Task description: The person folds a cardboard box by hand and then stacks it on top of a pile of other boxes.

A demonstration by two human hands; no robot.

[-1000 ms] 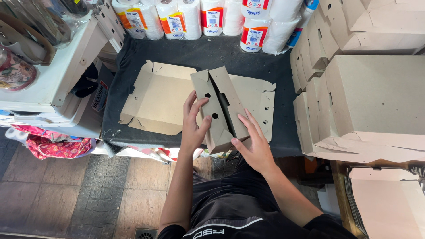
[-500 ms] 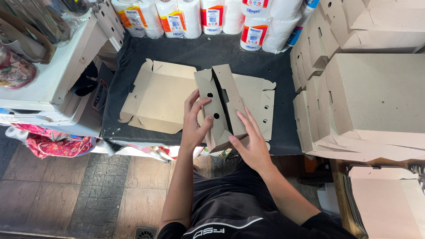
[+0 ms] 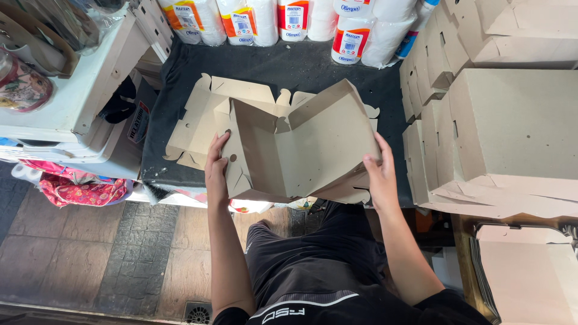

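A half-folded cardboard box (image 3: 301,147) is being gripped at its left edge by the left hand (image 3: 217,171) and at its right edge by the right hand (image 3: 379,171), above the black-covered table (image 3: 289,66). Both palms are being hidden by the panels. A flat box blank (image 3: 201,123) underneath is being largely covered. Paper rolls (image 3: 253,21) and stacked boxes (image 3: 512,120) are being cut off by the frame.

I am seeing matt, grey-brown cardboard, slightly rough, in the half-folded box (image 3: 301,147) and in the flat blank (image 3: 201,117) under it. A dark, matt cloth is covering the counter (image 3: 295,69). Glossy plastic wrap is shining on the paper rolls (image 3: 253,21). The floor (image 3: 102,241) is showing rough stone pavers.
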